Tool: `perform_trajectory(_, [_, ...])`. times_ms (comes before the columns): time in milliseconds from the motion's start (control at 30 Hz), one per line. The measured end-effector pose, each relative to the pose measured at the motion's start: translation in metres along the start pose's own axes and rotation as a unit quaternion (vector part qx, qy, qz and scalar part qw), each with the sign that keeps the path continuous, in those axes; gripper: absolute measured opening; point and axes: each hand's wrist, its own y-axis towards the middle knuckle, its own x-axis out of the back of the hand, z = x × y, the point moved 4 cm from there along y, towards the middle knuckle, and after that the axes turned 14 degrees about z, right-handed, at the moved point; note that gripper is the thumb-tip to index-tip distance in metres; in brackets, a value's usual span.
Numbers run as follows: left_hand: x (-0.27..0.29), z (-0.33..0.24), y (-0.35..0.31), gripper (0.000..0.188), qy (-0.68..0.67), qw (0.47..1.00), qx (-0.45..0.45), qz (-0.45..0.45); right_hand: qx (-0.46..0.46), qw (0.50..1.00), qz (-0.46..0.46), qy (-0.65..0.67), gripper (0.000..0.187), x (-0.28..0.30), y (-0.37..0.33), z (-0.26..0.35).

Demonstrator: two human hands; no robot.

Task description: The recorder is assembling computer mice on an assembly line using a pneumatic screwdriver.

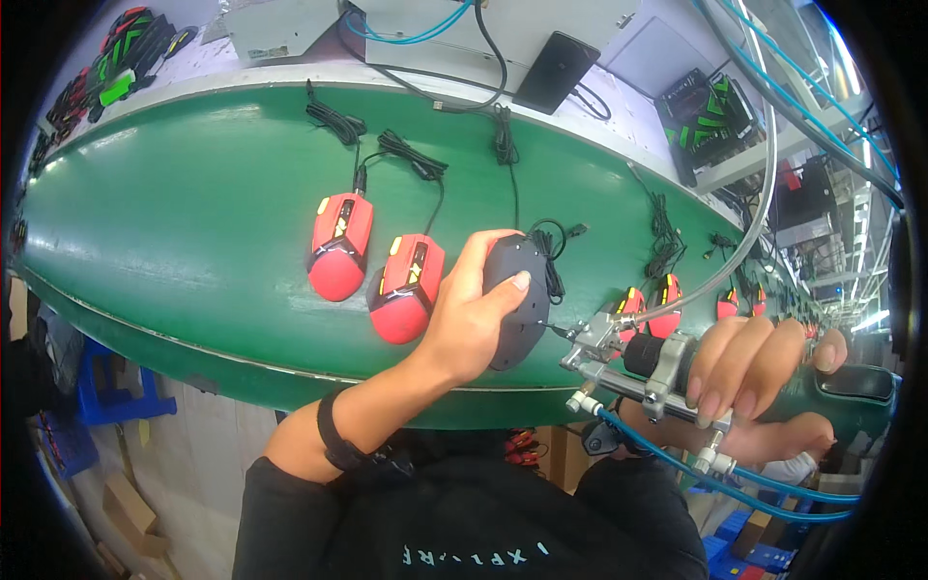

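At mid-frame, the left hand (468, 324) grips an upturned mouse (518, 319), black underside showing. At the right, the right hand (759, 372) wraps a hose-fed screwdriver (646, 355); its tip seems to meet the mouse, over the green conveyor (213, 193).

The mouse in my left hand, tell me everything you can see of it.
The mouse shows its underside: a matte black, plastic-looking, elongated oval with small holes. It is held belly-up over the green surface. The left hand grips its left side, thumb across the base. A thin driver bit appears to meet its right side. A black cable leads away from its far end.
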Motion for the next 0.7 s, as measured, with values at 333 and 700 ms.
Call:
perform_trajectory(333, [0.003,0.002,0.004,0.034,-0.037,0.999,0.004,0.004,-0.059,0.997,0.054,-0.018,0.059,0.039,-0.014,0.067])
perform_trajectory(700, [-0.006,0.006,0.001,0.041,-0.145,0.986,0.034,0.069,0.000,0.999,0.034,0.032,0.056,-0.018,0.007,0.010])
